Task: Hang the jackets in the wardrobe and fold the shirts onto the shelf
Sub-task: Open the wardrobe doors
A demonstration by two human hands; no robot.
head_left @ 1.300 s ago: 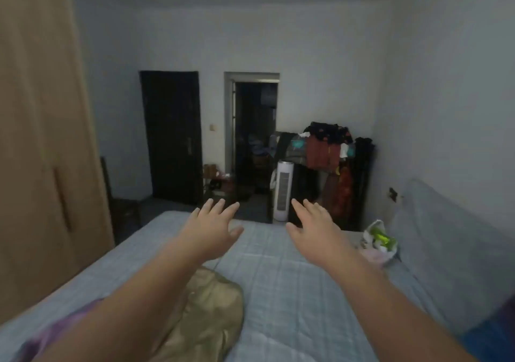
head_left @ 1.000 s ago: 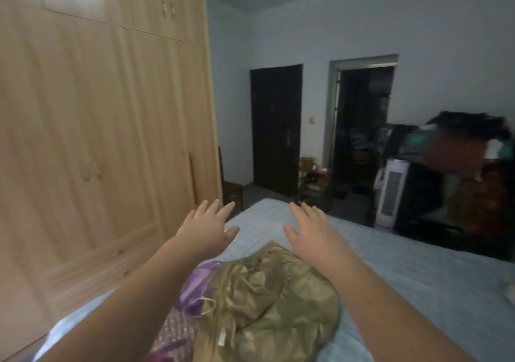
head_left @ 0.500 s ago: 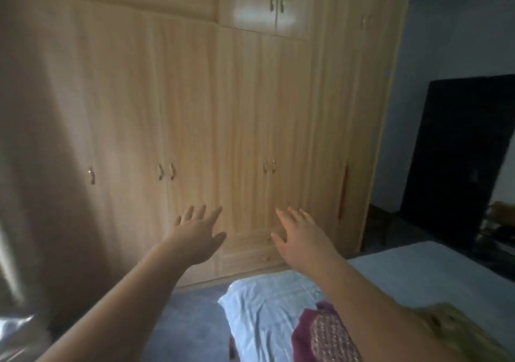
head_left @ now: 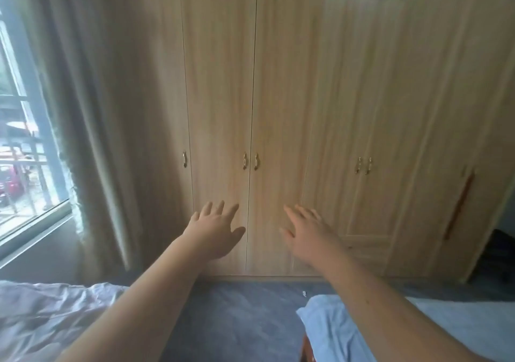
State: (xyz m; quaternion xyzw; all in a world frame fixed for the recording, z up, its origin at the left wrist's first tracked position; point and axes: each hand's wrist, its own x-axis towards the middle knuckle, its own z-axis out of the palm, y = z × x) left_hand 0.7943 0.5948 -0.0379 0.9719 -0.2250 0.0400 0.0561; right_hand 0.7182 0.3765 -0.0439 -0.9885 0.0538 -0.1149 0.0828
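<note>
Left hand [head_left: 214, 230] and right hand [head_left: 309, 233], fingers spread and holding nothing, extended toward closed wardrobe [head_left: 278, 83] doors.

The wardrobe [head_left: 278, 83] was a pale, honey-beige wood, with fine vertical grain streaking every door. Its small handles [head_left: 255, 161] shone a brassy gold, and the one long handle [head_left: 459, 205] at the far right was reddish brown. The curtain [head_left: 92, 111] beside the wardrobe hung in a plain, muted grey-beige. The floor [head_left: 245, 314] was a faintly mottled slate blue. The sheet [head_left: 334, 333] at the right was plain light blue, while the bedding [head_left: 41, 314] at the left was a pale lilac-grey.
</note>
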